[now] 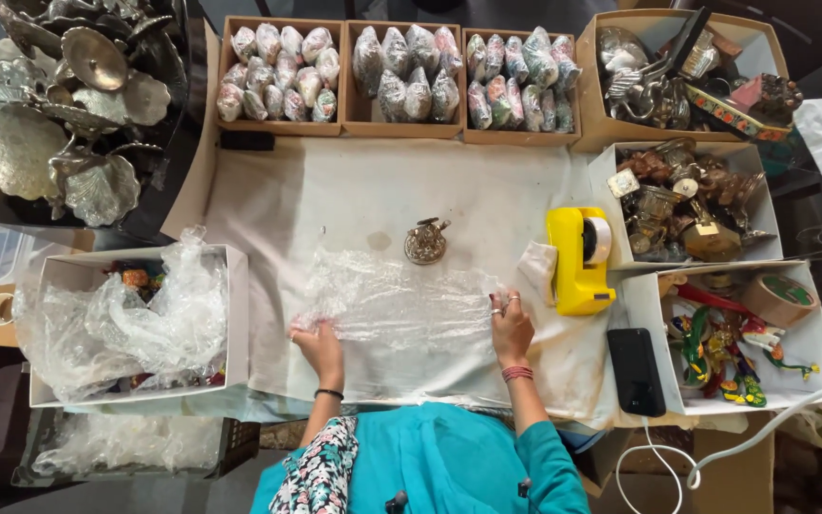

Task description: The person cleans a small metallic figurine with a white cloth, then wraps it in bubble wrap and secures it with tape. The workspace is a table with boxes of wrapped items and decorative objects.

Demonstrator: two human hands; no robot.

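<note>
A sheet of bubble wrap is being held flat on the white cloth in the middle of the frame. Its left edge is being pressed down by the left hand, fingers spread and laid open on the plastic, while its right edge is being pinched between the fingers of the right hand. Just above the sheet, a small brass ornament is being left standing on the cloth, apart from both hands. To the right, a yellow tape dispenser is lying near the right hand, and a black phone below it. A box of crumpled plastic wrap is being kept at the left, and boxes of wrapped pieces along the top.
</note>
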